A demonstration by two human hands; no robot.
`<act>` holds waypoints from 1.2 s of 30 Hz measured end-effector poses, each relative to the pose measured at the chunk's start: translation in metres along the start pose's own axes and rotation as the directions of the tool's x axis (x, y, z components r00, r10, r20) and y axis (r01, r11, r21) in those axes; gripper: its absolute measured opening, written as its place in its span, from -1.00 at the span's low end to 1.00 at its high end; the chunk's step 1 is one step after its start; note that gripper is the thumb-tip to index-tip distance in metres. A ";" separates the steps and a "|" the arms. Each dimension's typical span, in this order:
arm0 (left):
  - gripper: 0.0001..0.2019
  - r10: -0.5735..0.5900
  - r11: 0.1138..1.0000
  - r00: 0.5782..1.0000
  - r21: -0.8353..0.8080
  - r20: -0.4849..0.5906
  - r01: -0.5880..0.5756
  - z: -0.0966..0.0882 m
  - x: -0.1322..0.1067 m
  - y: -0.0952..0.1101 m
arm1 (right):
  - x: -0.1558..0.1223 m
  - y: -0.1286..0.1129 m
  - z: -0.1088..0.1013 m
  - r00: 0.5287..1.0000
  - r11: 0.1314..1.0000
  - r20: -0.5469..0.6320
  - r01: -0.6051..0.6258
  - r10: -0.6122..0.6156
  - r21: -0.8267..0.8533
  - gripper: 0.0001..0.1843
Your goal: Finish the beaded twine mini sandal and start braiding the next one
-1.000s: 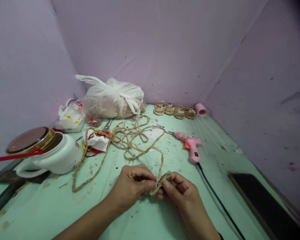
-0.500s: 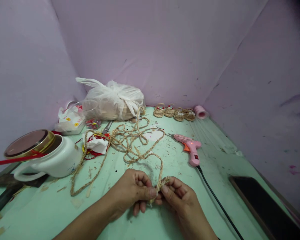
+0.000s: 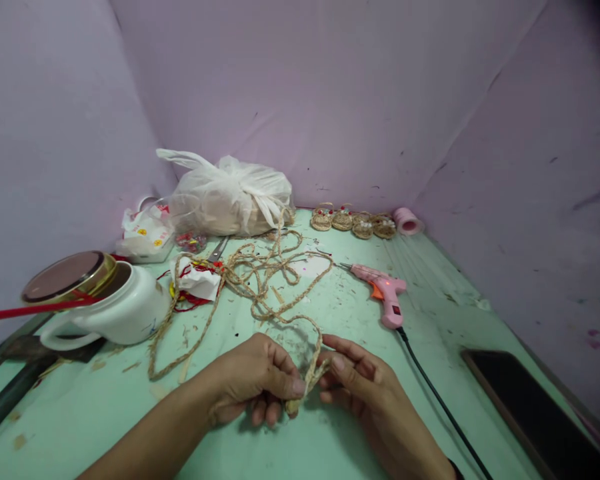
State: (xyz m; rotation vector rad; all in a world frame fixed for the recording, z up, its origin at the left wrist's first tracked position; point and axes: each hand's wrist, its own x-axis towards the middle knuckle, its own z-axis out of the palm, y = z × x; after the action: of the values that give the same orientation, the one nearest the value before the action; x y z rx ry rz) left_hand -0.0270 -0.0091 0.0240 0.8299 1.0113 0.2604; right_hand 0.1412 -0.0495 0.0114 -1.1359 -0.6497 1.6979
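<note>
A tan braided rope point(image 3: 312, 327) runs from a loose tangle in the middle of the table down to my hands. My left hand point(image 3: 263, 387) is closed, pinching the rope near its doubled end between thumb and fingers. A small blunt tip of it sticks out below the thumb. My right hand point(image 3: 360, 383) is beside it, with a short frayed tail of the rope between its thumb and curled fingers. The index finger stretches up behind the rope. The grip there looks light, and part of the contact is hidden.
A pink glue gun point(image 3: 387, 290) lies to the right, its black cord running forward. A phone point(image 3: 525, 407) is at the far right. White pot point(image 3: 135, 313), scissors point(image 3: 219, 249) and plastic bag point(image 3: 230, 200) stand left and behind. Several small woven pieces point(image 3: 363, 227) line the back beside a pink spool point(image 3: 407, 221).
My left hand has shifted slightly left and down with the rope end. My right hand's fingers have loosened and spread a little around the tail. The view has tilted slightly.
</note>
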 end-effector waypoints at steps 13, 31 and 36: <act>-0.69 -0.059 0.998 0.995 -0.028 -0.087 0.056 -0.002 -0.031 -0.021 | -0.009 0.017 -0.010 0.551 -0.105 0.684 0.737 -0.478 -0.667 -0.70; -0.80 0.701 0.116 0.688 0.982 -0.189 0.151 0.026 -0.060 -0.075 | -0.006 0.014 0.000 0.555 -0.190 0.720 0.722 -0.417 -0.666 -0.82; -0.83 0.736 0.167 0.649 0.981 -0.193 0.103 0.021 -0.049 -0.085 | 0.009 -0.010 -0.008 0.568 -0.283 0.755 0.703 -0.327 -0.652 -0.58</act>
State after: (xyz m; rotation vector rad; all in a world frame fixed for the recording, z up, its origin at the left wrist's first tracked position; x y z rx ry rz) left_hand -0.0503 -0.1041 0.0004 2.3548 1.6909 0.3426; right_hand 0.1521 -0.0375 0.0126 -1.0252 -2.4453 0.2211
